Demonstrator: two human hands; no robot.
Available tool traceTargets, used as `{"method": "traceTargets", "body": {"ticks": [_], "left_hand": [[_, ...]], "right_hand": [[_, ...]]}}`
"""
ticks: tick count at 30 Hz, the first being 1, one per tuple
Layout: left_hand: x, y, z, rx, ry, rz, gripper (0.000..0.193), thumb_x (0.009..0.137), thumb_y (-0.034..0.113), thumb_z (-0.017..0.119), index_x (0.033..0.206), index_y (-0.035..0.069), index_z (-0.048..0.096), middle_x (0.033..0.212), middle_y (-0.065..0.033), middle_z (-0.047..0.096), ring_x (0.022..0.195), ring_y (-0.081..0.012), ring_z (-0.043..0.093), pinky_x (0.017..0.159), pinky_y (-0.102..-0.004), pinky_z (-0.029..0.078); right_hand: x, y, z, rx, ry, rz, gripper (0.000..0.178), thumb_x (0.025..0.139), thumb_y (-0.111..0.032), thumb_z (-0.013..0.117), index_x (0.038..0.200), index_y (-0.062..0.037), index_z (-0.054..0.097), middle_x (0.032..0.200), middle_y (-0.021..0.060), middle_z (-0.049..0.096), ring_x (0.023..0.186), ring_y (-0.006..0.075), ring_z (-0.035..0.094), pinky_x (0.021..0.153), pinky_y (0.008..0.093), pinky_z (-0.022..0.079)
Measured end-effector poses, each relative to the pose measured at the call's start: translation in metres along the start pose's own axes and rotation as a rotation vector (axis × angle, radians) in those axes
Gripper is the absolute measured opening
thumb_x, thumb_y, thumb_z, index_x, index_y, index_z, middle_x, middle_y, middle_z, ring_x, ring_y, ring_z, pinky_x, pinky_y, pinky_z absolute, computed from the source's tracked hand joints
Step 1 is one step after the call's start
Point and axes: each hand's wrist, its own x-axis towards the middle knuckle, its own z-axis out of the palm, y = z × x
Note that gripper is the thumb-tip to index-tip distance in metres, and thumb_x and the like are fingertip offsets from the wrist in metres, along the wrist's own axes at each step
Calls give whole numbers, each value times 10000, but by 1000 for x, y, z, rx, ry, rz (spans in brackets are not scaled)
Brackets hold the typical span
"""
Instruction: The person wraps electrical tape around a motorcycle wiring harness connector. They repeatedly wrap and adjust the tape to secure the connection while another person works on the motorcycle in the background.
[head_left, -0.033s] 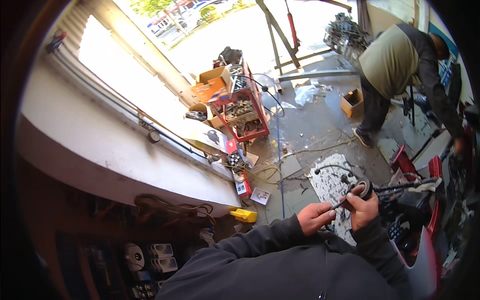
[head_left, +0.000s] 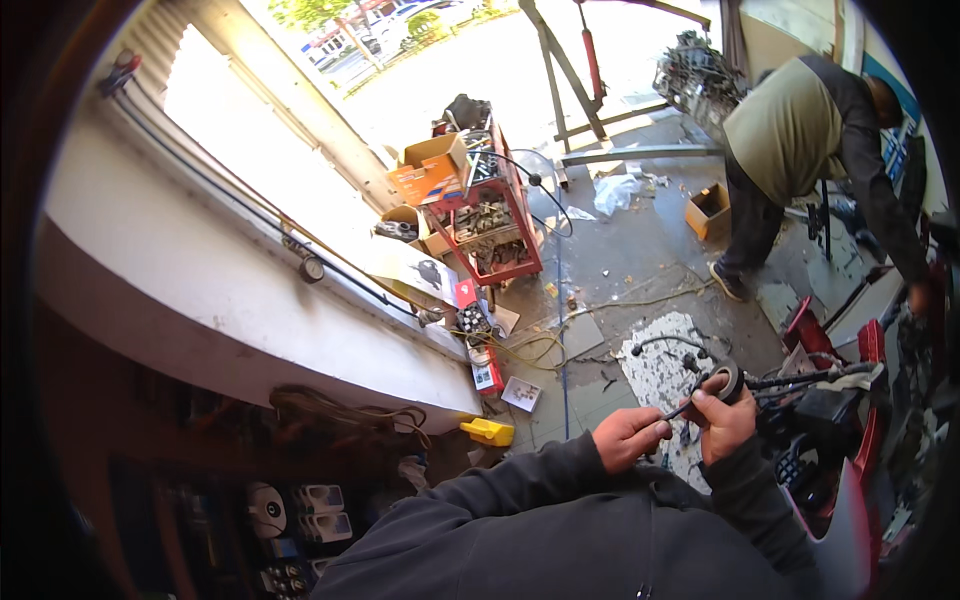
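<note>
In front of me my left hand is closed, pinching a thin black cable between thumb and fingers. To its right, my right hand is closed around a roll of black tape, its thumb pressed near the roll. The cable runs between both hands, and its far part curves up over the white speckled sheet on the floor. A thicker black wiring harness extends from beside the tape roll toward the red vehicle parts at the right.
A red tool cart holds tools and an orange cardboard box. At right a co-worker bends over parts. An engine hangs behind. Yellow cord crosses the floor; a yellow object lies left of me.
The whole view shifts very slightly. Both hands keep the same hold on the cable and the tape roll.
</note>
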Motion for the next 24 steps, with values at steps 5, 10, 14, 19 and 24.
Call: {"method": "traceTargets", "body": {"ticks": [5,10,14,19,24], "left_hand": [[-18,2,-13,31,300,-65,199,1146,240,738,1151,41,731,857,63,625,729,-49,543,658,-274,462],[-38,16,-21,288,238,135,205,1128,187,741,1108,-17,749,904,-60,690,864,-134,620,790,-342,531],[-45,23,-4,242,195,157,202,1143,195,718,1149,-7,730,949,-50,709,905,-139,631,832,-341,543],[-59,19,5,68,177,-31,189,1159,219,699,1228,43,703,962,22,680,838,-77,590,735,-288,525],[-70,13,19,-175,165,-144,192,1177,254,662,1236,71,674,902,42,615,728,-58,550,623,-254,480]], "right_hand": [[-6,-4,3,-619,-46,-215,106,1004,63,736,1015,-34,695,917,47,708,779,174,711,742,330,592],[-10,-36,11,-1149,-512,-1020,268,727,-5,881,947,-13,729,1086,187,676,969,412,665,869,502,539],[-17,-28,25,-1142,-655,-1223,225,762,-44,882,908,-33,712,999,167,687,856,387,677,724,501,545],[-19,-24,16,-1027,-765,-1216,272,706,0,882,889,-37,685,978,169,684,816,387,684,669,490,556],[-23,-29,14,-1065,-830,-1240,290,701,-67,903,882,-52,677,983,160,685,813,374,687,668,489,566]]}}
